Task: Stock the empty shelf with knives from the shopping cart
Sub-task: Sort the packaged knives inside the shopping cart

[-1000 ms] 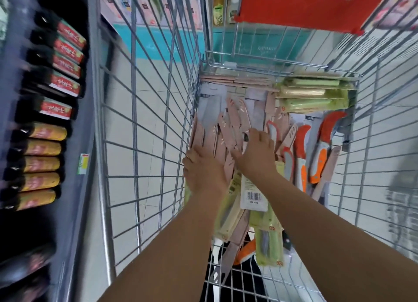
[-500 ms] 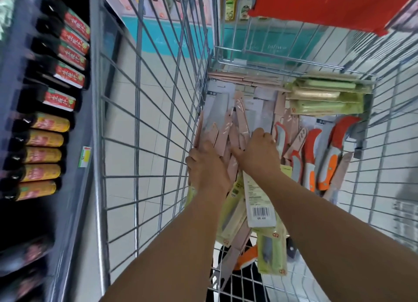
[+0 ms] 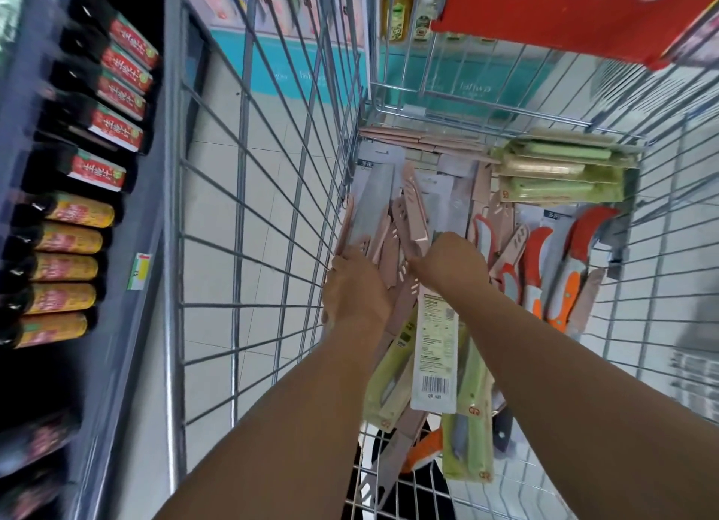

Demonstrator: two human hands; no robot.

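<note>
Both hands are down in the shopping cart (image 3: 272, 208), working the same heap of pink sheathed knives (image 3: 389, 247). The left hand (image 3: 356, 290) has its grip on the near ends of the pink bundle at the cart's left wall, fingers curled under and hidden, so it seems to be grasping them, though how many I cannot tell. The right hand (image 3: 451, 264) sits just beside it, toward the cart's middle, its grip closed round one pink sheath (image 3: 412, 212) that stands up out of the heap; its fingertips are hidden too.

What the coming move turns on is the long axis. The pink knives all lie lengthwise along the cart, near ends under the two grips, far ends pointing away toward the cart's front wall. So a lift, as I judge it, wants to go up and back along that axis, not sideways into the wire. The left hand is nearer the bundle's bulk; the right is better placed to gather strays.

Outward from there: a white barcoded pack (image 3: 434, 348) and green packs (image 3: 393, 379) lie under the forearms at the cart's near end, orange-handled knives (image 3: 560, 270) on its right side, more green packs (image 3: 560, 177) in its far right corner. Left of the cart, a shelf (image 3: 128, 247) carries bottles (image 3: 66, 239); the empty shelf is not in view.
</note>
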